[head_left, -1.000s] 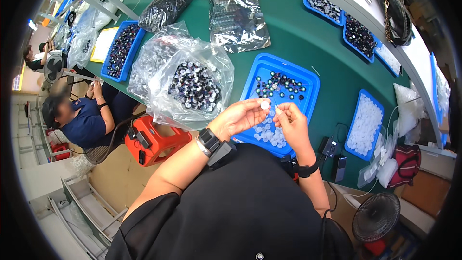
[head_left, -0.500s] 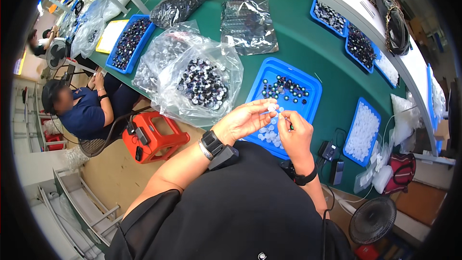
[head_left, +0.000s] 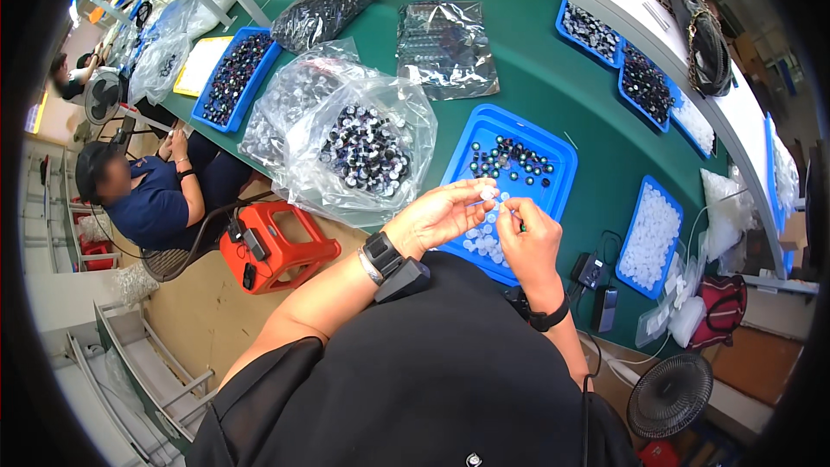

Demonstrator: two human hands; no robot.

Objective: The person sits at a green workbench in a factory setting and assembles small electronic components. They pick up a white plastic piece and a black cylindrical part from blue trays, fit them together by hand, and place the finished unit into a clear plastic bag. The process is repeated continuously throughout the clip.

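Over the near part of a blue tray (head_left: 486,124), my two hands are close together. My left hand (head_left: 441,215), palm turned up, pinches a small white translucent disc-like piece (head_left: 490,194) between thumb and fingertips. Just right of it, my right hand (head_left: 531,236) is closed in a pinch; a bit of green shows between its fingers, too small to name. In the tray's far half lie several dark, shiny round pieces (head_left: 510,156). White translucent pieces (head_left: 486,245) are heaped in its near half, partly behind my hands.
Left of the tray, an open clear plastic bag (head_left: 294,143) holds many black-and-white pieces. A tray of white pieces (head_left: 649,238) sits to the right, near a black adapter (head_left: 589,270). A co-worker (head_left: 164,199) sits at left beyond a red stool (head_left: 277,246).
Both hands stay almost in place over the tray, with only slight finger movement. The green bit in my right hand has shifted a little.
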